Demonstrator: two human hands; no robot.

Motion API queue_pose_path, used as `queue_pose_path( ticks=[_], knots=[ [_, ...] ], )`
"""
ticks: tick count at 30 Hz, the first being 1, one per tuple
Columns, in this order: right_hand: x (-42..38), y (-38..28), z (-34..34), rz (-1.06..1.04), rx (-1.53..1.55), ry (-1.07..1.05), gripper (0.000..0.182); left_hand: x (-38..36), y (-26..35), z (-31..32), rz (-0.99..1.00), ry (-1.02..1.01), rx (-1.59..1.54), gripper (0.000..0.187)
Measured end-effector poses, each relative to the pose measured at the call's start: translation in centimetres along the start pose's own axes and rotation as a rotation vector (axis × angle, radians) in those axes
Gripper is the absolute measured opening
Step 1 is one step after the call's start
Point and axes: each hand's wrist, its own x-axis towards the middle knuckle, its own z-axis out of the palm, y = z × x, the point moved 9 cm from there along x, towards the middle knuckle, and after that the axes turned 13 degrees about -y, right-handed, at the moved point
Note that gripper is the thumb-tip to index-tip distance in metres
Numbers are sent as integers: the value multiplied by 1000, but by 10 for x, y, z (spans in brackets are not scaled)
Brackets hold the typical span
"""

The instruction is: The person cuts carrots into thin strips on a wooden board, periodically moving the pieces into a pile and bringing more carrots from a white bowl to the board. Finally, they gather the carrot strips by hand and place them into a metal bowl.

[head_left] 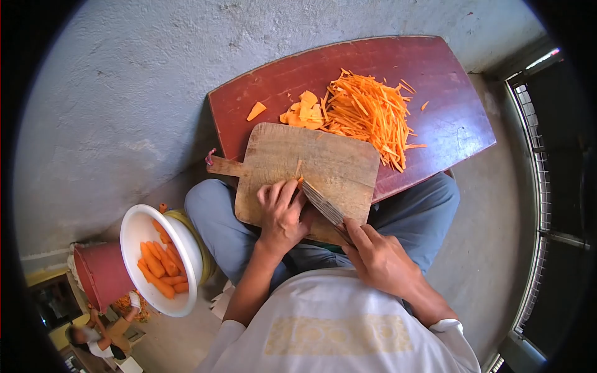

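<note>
My right hand (384,260) is wrapped round the handle of a knife (323,204), whose blade slants up and left over a wooden cutting board (311,149). Beside the blade's tip, my left hand (285,214) presses down with curled fingers on a carrot piece (300,183), mostly hidden beneath them. A thin carrot strip (298,168) lies on the board just beyond. Past the board's far edge, a large heap of carrot strips (373,115) spreads over the red table (448,93), with flat carrot slices (303,113) at its left.
A white basin (189,248) of peeled carrots (163,261) stands at my left, near a red bucket (102,273). Another person (106,339) is low in the left corner. A painted wall (143,81) rises behind the table; a barred metal frame (538,186) is at right.
</note>
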Motion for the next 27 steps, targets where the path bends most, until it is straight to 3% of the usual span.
queue_pose_path(
  ticks=[10,27],
  knots=[
    [44,10,14,-11,-10,13,45,-5,-6,9,10,-49,-33,41],
    [31,6,8,34,9,-60,48,-6,-9,2,58,115,-84,24]
  ],
)
